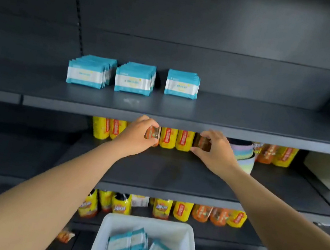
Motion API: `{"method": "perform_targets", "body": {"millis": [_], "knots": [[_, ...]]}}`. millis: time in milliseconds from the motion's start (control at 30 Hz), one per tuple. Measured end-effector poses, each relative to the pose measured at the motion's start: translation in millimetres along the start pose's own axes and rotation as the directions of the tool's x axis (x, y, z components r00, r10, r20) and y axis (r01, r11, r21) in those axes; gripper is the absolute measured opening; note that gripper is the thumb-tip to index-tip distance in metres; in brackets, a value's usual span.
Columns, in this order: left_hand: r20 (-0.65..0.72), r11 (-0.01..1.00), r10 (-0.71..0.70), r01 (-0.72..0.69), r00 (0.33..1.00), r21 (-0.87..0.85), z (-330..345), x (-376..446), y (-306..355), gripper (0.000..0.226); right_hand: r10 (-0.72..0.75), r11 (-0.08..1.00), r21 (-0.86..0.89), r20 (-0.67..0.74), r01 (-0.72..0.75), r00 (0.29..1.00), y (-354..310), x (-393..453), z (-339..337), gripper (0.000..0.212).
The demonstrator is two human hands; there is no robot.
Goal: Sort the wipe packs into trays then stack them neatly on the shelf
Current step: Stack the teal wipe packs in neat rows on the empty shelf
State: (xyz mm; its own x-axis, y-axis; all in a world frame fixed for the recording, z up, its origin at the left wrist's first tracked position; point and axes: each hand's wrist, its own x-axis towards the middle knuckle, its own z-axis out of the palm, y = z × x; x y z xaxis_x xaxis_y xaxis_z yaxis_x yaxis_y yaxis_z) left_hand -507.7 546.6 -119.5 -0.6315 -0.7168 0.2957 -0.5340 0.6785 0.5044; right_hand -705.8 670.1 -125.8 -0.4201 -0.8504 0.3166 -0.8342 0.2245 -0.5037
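I see the left hand point(139, 135) and right hand point(214, 147) each pinching a small brown pack at the middle shelf point(173, 170) back edge; I'd keep grips level, align with the yellow bottles point(176, 139).

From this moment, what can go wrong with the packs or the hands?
1. Both hands, left and right, grip orange pouches on the middle shelf, not wipe packs; the sorting may stall.
2. The yellow bottles stand close between them and might tip.
3. The third wipe row is short and could fall over.
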Motion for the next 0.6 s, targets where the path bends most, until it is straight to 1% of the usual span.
{"method": "perform_targets", "body": {"millis": [67, 200, 233, 300, 367, 467, 600], "knots": [[0.057, 0.999, -0.038, 0.038, 0.998, 0.002, 18.7, -32.4, -9.3, 0.037, 0.022, 1.000, -0.023, 0.063, -0.021, 0.998, 6.3, -29.5, 15.0, 0.052], [0.177, 0.989, -0.135, 0.142, 0.975, -0.030, 76.7, -93.1, -44.2, 0.038, 0.088, 0.996, 0.004, 0.206, -0.090, 0.975, 31.0, -78.3, 59.7, 0.052], [0.210, 0.985, -0.160, 0.169, 0.965, -0.028, 94.5, -107.8, -55.9, 0.039, 0.103, 0.994, -0.005, 0.248, -0.105, 0.963, 39.6, -89.6, 73.5, 0.052], [0.272, 0.972, -0.221, 0.235, 0.937, -0.020, 128.8, -133.2, -79.6, 0.041, 0.133, 0.990, -0.080, 0.336, -0.113, 0.932, 58.1, -108.0, 102.5, 0.056], [0.343, 0.948, -0.298, 0.317, 0.891, 0.001, 161.9, -158.6, -104.4, 0.042, 0.148, 0.986, -0.134, 0.418, -0.101, 0.896, 77.1, -126.0, 132.9, 0.059], [0.445, 0.908, -0.398, 0.414, 0.802, 0.064, 210.3, -190.4, -142.1, 0.044, 0.188, 0.981, -0.143, 0.507, -0.134, 0.841, 108.2, -148.7, 177.0, 0.055], [0.526, 0.842, -0.512, 0.519, 0.679, 0.150, 266.9, -219.4, -185.4, 0.046, 0.252, 0.967, -0.187, 0.624, -0.172, 0.740, 152.4, -167.7, 234.9, 0.054]]}}
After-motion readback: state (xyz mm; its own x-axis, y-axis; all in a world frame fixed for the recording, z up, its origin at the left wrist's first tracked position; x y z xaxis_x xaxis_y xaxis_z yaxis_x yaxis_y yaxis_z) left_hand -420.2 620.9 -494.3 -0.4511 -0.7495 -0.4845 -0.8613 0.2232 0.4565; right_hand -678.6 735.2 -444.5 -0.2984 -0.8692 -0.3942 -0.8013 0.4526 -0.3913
